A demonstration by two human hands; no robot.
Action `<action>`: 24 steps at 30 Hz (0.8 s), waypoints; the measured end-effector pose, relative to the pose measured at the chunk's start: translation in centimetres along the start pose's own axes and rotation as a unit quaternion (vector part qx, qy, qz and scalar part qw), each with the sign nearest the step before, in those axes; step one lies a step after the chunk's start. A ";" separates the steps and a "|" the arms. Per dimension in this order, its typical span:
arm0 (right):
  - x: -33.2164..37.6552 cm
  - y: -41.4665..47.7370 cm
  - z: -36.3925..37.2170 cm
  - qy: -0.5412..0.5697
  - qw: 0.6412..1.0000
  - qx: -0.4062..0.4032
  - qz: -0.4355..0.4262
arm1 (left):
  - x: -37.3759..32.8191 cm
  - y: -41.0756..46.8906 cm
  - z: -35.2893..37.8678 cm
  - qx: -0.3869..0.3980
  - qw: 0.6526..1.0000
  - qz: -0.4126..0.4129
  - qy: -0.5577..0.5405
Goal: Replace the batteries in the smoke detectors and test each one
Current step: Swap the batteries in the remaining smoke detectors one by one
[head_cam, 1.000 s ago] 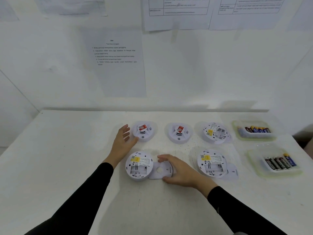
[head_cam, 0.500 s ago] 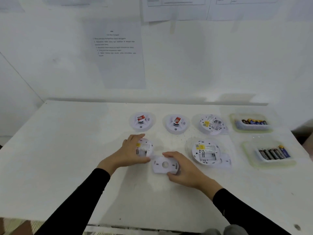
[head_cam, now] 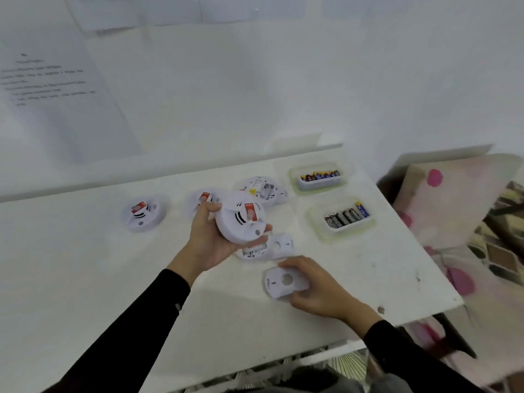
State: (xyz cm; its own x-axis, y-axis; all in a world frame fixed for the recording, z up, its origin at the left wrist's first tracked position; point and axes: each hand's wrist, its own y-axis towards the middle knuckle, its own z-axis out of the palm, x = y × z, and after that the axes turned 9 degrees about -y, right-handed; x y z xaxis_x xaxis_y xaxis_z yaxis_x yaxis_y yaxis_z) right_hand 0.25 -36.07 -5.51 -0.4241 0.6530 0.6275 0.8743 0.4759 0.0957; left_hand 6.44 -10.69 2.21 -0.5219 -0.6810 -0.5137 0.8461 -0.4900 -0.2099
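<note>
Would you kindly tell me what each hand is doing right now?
Left hand: grips a smoke detector, held above the table.
Right hand: grips the backplate lying on the table.

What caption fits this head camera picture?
Left hand holds a round white smoke detector above the white table; right hand grips a flat white mounting plate.

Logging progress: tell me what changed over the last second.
The left hand took hold of the near-left detector, lifted it off the table and turned it front up. The right hand still grips the plate on the table. The far-left detector and battery trays stayed put.
</note>
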 end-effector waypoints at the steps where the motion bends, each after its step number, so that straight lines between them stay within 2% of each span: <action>1: -0.8 -0.2 -0.6 -0.021 1.000 -0.012 -0.003 | 0.5 0.8 0.8 0.009 1.000 -0.005 -0.007; 4: -2.9 -0.6 -1.9 -0.093 0.995 -0.016 -0.033 | 1.7 2.9 2.9 0.018 0.999 -0.013 -0.028; 7: -3.5 -0.1 -3.5 -0.096 0.993 -0.025 -0.061 | 2.8 4.7 4.0 0.021 0.999 -0.003 -0.043; 10: -3.7 2.0 -6.3 -0.058 0.991 -0.108 -0.051 | 3.5 6.4 4.9 0.008 0.998 0.016 -0.055; 12: -5.0 4.5 -8.6 -0.073 0.983 -0.167 0.006 | 3.8 7.3 5.7 -0.017 0.998 0.034 -0.059; 13: -5.9 5.8 -9.8 -0.095 0.982 -0.154 0.053 | 3.9 7.6 6.0 -0.028 0.997 0.044 -0.061; 15: -7.4 7.9 -11.5 -0.178 0.973 -0.034 0.145 | 4.1 8.3 6.5 -0.039 0.996 0.058 -0.063; 17: -8.4 9.3 -12.2 -0.243 0.950 0.080 0.177 | 4.3 8.8 6.8 -0.046 0.994 0.073 -0.063; 18: -8.5 9.6 -12.3 -0.247 0.946 0.111 0.180 | 4.4 8.9 6.9 -0.048 0.994 0.078 -0.063; 21: -8.7 10.4 -12.4 -0.209 0.951 0.139 0.178 | 4.7 9.4 7.2 -0.042 0.993 0.086 -0.069; 24: -8.8 10.8 -12.5 -0.210 0.956 0.134 0.153 | 4.8 9.9 7.5 -0.035 0.992 0.089 -0.077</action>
State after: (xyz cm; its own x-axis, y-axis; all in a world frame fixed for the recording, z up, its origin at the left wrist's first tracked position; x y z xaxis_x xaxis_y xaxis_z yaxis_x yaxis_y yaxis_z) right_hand 16.36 -44.09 -0.33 -0.2644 0.9383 0.2228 0.9045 0.3214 -0.2802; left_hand 11.52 -22.91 3.85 -0.3694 -0.8315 -0.4150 0.9290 -0.3188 -0.1881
